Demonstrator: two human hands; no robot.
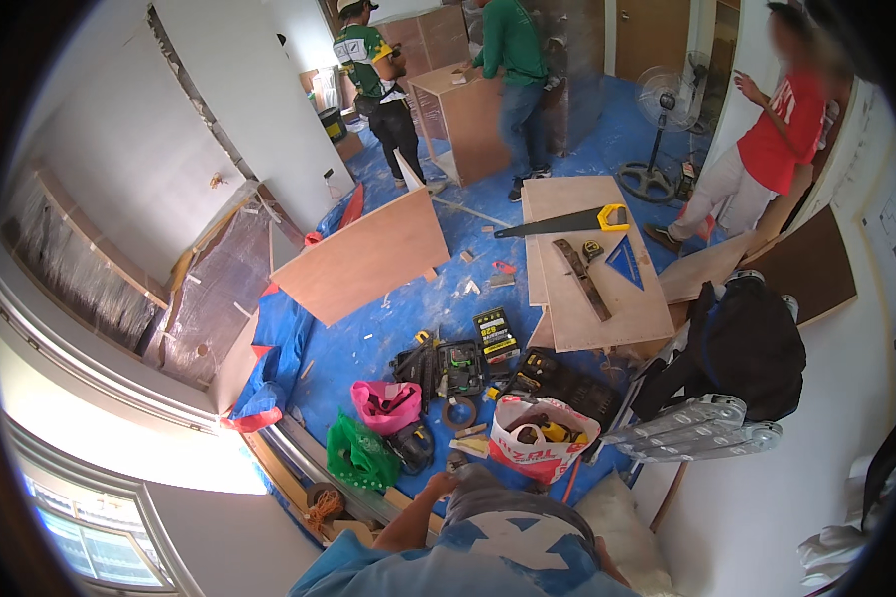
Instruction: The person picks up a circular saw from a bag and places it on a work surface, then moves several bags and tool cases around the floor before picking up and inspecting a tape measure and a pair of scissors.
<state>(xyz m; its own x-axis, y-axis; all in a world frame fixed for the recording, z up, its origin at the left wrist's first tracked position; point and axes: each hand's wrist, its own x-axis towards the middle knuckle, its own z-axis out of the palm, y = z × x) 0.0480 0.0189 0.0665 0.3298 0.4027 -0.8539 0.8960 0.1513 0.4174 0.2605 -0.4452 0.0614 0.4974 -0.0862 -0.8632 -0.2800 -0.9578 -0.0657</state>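
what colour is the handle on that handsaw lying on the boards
Mostly yellow; the handsaw handle shows best in the head view.

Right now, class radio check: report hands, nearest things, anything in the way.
Left hand by trousers, grip unclear. Right hand out of view. White bag close ahead, yellow tool inside. Green bag, pink bag clutter front-left.

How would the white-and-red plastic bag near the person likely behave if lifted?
The white-and-red plastic bag would probably sag and change shape, since its thin walls look creased. It may feel bottom-heavy, as yellow-and-black tools sit inside. Those could shift or poke out, given its wide-open top.
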